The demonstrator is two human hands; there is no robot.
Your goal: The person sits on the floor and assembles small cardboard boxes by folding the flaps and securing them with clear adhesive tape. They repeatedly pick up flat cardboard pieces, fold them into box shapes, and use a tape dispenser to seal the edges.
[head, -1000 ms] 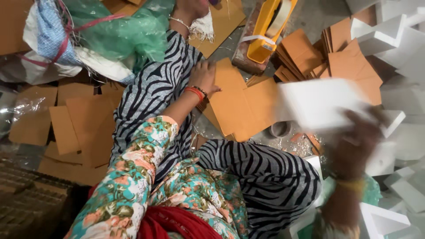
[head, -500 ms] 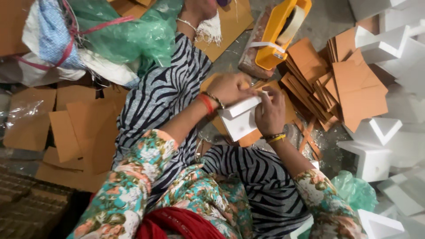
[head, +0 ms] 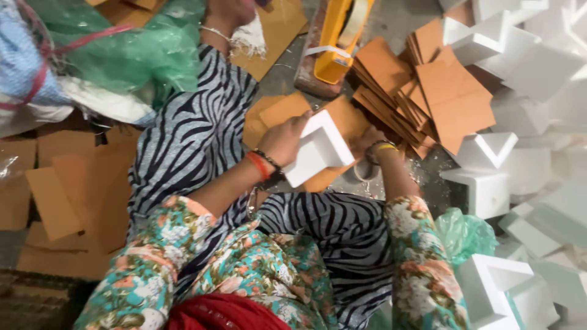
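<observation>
Grey concrete floor (head: 397, 24) forms the work area, littered with packing material on every side. We look down on a seated person in a floral top and zebra-striped trousers.

We record the left hand (head: 284, 140), with a red bangle at the wrist, closed around the near edge of a white foam corner block (head: 321, 150); the fingers wrap its left side and the block is held tilted above the lap, in the middle of the view. The right hand (head: 367, 142), with a yellow bangle, sits just behind the block's right edge. It appears to touch a brown cardboard sheet (head: 342, 119) held against the back of the block, but the block hides most of the fingers, so we cannot tell how far that hand is closed.

Beyond the hands, a loose stack of brown cardboard squares (head: 428, 91) fans out on the floor. A yellow tape dispenser (head: 336, 36) rests on a brown block near the top of the view. White foam corner pieces (head: 489, 159) are heaped along the right side, and a crumpled green plastic bag (head: 465, 235) lies among them. A larger green plastic sack (head: 128, 55) lies at upper left, and flat cardboard sheets (head: 67, 189) cover the floor on the left.
</observation>
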